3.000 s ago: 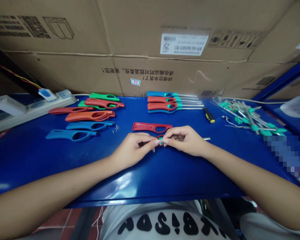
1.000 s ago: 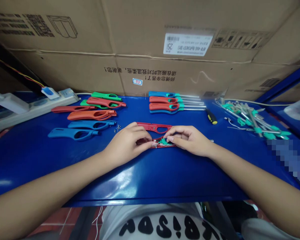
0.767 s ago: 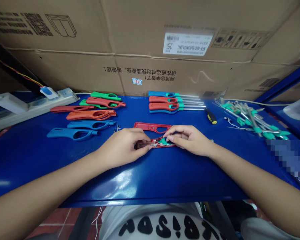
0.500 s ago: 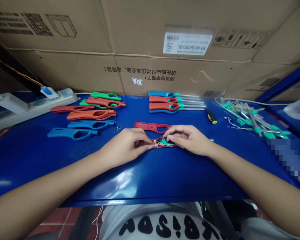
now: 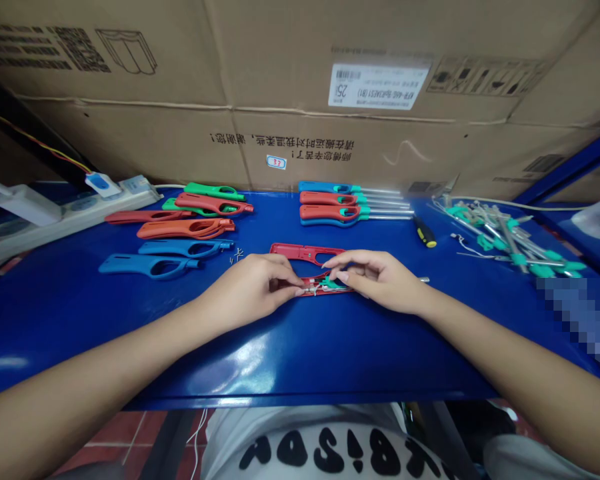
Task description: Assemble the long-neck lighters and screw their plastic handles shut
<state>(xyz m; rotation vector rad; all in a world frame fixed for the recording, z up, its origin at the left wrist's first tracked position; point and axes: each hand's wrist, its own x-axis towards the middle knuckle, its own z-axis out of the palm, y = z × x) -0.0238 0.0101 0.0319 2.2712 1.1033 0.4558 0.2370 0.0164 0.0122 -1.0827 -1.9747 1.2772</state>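
Note:
A red gas-lighter half shell (image 5: 322, 291) lies at the middle of the table, open side up, with a green trigger (image 5: 331, 283), white wires and small metal parts in it. My left hand (image 5: 260, 288) is closed on its left end, thumb and fingertips at the small metal parts. Over the right end curls my right hand (image 5: 380, 279), thumb and fingers closed at the trigger area and covering part of the shell. A metal tube end (image 5: 425, 279) shows beyond the right hand. Just behind lies an empty red half shell (image 5: 300, 252).
Red, green and blue handle shells (image 5: 185, 229) lie at the left, beside small screws (image 5: 239, 254). Assembled lighters (image 5: 330, 212) are at the back, near a yellow-black screwdriver (image 5: 424, 233). Metal tubes with green triggers (image 5: 510, 240) are heaped right. A power strip (image 5: 75, 220) and cardboard (image 5: 280, 87) bound the table.
The view has shifted very slightly. The right fingertips have moved a little at the green trigger; the left hand keeps its grip on the shell.

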